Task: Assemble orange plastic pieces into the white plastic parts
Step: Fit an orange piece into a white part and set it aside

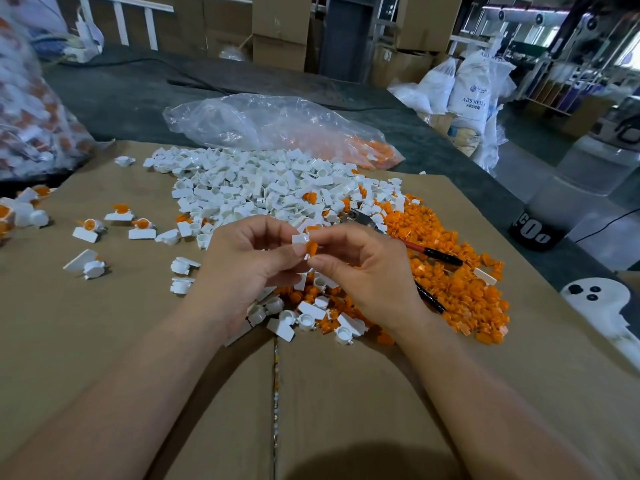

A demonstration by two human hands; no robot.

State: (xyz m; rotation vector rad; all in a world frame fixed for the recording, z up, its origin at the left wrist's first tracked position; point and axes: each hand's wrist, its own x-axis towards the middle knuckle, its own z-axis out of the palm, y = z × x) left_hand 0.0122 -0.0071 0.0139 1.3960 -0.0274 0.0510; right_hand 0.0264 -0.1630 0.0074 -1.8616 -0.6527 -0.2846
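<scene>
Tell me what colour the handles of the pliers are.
The pliers handles are black, turning red near the joint; the head view shows them.

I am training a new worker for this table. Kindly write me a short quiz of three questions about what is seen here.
1. True or false: the left hand pinches a white part while the right hand pinches an orange piece against it.
2. The loose orange pile lies on which side of the white pile? A left; B right; C behind.
3. Fill in: the pliers with red and black handles lie on the ____ pile.
Key: 1 true; 2 B; 3 orange.
</scene>
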